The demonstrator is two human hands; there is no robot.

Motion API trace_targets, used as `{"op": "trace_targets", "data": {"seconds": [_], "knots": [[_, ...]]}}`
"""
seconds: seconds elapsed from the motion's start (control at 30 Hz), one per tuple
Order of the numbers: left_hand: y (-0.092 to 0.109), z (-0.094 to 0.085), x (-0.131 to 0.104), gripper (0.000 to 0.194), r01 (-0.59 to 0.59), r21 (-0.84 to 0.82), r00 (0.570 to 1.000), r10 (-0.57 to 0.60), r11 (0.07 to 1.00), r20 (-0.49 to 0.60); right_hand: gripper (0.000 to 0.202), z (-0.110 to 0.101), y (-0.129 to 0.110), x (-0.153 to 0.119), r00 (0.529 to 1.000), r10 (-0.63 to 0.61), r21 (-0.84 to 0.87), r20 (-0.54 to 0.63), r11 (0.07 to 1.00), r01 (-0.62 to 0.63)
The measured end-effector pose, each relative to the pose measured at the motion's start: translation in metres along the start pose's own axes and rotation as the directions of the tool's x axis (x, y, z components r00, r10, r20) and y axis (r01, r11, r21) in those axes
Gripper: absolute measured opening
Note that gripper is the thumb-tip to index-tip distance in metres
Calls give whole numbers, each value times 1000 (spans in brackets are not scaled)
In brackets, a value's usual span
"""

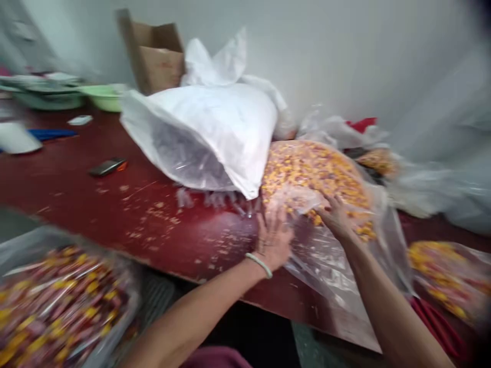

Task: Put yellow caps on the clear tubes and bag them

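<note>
Handling the clear bag (314,166) | your left hand (274,237) spread open; right hand (335,217) at loose film (305,200), grip unclear | you'd best press lightly, avoiding tears

Filled bag (314,163) — right of sack (230,122)

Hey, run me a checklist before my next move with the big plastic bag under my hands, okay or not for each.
1. Both hands at the bag: ok. The left hand and right hand are at the loose film of the big plastic bag.
2. Firm grip on the film: cannot tell, too blurred.
3. Bag supported: ok, it lies on the red table.
4. Free space left of the bag: not ok, the white sack sits right beside it.
5. Dark object with an orange end away from the hands: ok, beyond the sack's mouth.
6. Bag sealed: cannot tell.
</note>
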State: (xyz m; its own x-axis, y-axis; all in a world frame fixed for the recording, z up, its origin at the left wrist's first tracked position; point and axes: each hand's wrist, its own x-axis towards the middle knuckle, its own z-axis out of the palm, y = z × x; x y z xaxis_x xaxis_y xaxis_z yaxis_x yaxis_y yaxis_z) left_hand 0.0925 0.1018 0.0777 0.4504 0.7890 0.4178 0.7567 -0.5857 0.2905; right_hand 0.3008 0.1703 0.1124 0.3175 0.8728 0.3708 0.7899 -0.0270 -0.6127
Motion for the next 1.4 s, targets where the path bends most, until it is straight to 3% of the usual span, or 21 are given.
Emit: {"op": "trace_targets", "data": {"seconds": [0.07, 0.13, 0.27, 0.4, 0.53, 0.6, 0.7, 0.77, 0.87, 0.93, 1.0, 1.1, 1.17, 1.4], "knots": [[-26, 11, 11, 37, 139, 80, 990, -138, 987, -21, 57, -12, 9, 30, 999, 33, -245, -43, 969, -43], [-47, 17, 15, 42, 233, 128, 972, -228, 964, -53, 60, -30, 16, 41, 996, 30, -394, -89, 917, -63], [-62, 24, 5, 46, 257, 186, 966, -250, 948, -57, 57, -48, 14, 47, 990, -47, -476, -130, 879, -21], [-60, 40, 0, 50, 159, 231, 986, -142, 960, -92, 53, -19, -2, 67, 994, -105, -435, -37, 897, 78], [-64, 48, 3, 51, 78, 230, 993, -55, 970, -102, 59, 35, -19, 81, 979, -25, -420, 203, 901, 110], [-66, 48, 4, 52, 62, 225, 992, -37, 972, -117, 46, 57, -21, 82, 954, 34, -421, 298, 901, 99], [-67, 47, 6, 52, 44, 223, 988, -10, 974, -151, 21, 65, -18, 78, 959, 31, -405, 280, 910, 89], [-66, 46, 7, 53, 19, 225, 986, 19, 974, -165, 22, 51, -14, 78, 981, 5, -393, 196, 916, 74], [-64, 44, 8, 59, -51, 235, 982, 91, 971, -163, 26, 14, -6, 89, 999, -38, -405, -8, 914, 32], [-63, 44, 9, 61, -119, 238, 978, 156, 964, -141, 40, -11, 3, 103, 986, -46, -455, -160, 890, -32], [-62, 45, 9, 63, -156, 237, 975, 188, 959, -121, 57, -31, 16, 119, 965, 35, -532, -258, 829, -173], [-62, 50, 10, 62, -111, 232, 984, 140, 966, -113, 51, -46, 39, 136, 919, 326, -598, -220, 700, -391], [-61, 53, 13, 58, -78, 223, 988, 106, 972, -112, 39, -48, 53, 140, 895, 427, -597, -133, 686, -416], [-60, 64, 37, 53, -60, 193, 990, 83, 979, -111, 44, -68, 81, 112, 934, 351, -587, -68, 743, -322]]}}
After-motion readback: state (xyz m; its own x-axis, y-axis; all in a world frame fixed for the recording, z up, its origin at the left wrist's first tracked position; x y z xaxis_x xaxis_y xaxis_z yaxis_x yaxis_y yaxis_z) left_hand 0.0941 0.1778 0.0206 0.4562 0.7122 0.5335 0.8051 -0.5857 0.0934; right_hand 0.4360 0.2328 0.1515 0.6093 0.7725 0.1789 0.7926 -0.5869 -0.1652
